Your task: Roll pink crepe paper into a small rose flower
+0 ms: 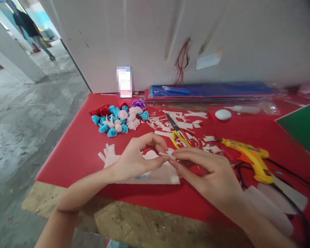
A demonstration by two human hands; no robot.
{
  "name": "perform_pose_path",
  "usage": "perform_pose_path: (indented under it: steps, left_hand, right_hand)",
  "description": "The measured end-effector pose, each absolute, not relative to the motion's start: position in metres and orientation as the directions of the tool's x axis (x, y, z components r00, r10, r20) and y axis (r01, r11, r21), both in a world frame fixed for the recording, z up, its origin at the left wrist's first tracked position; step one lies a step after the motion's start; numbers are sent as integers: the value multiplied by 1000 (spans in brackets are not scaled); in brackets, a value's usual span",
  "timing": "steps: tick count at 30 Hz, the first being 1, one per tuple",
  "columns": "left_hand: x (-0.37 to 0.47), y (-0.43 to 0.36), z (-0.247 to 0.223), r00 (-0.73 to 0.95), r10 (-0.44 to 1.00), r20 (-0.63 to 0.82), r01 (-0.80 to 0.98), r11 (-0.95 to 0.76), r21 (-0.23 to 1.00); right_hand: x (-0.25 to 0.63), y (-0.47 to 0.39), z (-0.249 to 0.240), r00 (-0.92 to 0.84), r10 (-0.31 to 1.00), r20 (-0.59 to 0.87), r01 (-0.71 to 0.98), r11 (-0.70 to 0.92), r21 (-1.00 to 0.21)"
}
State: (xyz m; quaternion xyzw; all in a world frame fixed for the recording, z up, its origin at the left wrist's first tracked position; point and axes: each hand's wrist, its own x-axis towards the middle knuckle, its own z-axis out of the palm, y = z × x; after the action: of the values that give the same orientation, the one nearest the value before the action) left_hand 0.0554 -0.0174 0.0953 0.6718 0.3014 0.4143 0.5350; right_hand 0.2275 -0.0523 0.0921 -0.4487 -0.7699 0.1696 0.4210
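Observation:
Between the fingertips of my left hand (142, 156) and my right hand (206, 172) is a small pale paper strip (167, 155), pinched from both sides. Both hands are closed on it, above a pale paper sheet (160, 175) lying on the red table. Cut strips (107, 151) stick out at that sheet's left end. Just beyond my fingers lie scissors (180, 132) with yellow and red handles, among white paper scraps (167, 120). Paper roses (115, 119) in blue, white, red and purple sit in a cluster at the back left.
To the right lies a yellow glue gun (250, 155) with a black cord, near more pale sheets (271, 203). A white egg-shaped object (223, 114), a blue pen (175, 90) and a phone (124, 82) are along the back. A person (28, 24) walks at the far left.

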Motion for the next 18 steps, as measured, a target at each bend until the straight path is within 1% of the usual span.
perform_pose_path:
  steps: [4, 7, 9, 12, 18]
  left_hand:
    - [57, -18, 95, 472, 850, 235, -12, -260, 966]
    - [58, -19, 95, 467, 853, 232, 1, -263, 965]
    - [58, -19, 95, 467, 851, 239, 8, -274, 962]
    - [57, -19, 93, 475, 843, 254, 3, -290, 957]
    - [55, -19, 91, 502, 819, 280, -46, -298, 954]
  right_hand:
    - [224, -56, 87, -250, 758, 602, 642, 596, -483]
    - [222, -57, 86, -268, 691, 672, 670, 635, -385]
    - [223, -57, 86, -283, 654, 702, 671, 658, -342]
    - [224, -57, 87, -297, 654, 696, 654, 670, -350]
    - [226, -56, 90, -292, 720, 630, 612, 647, -456]
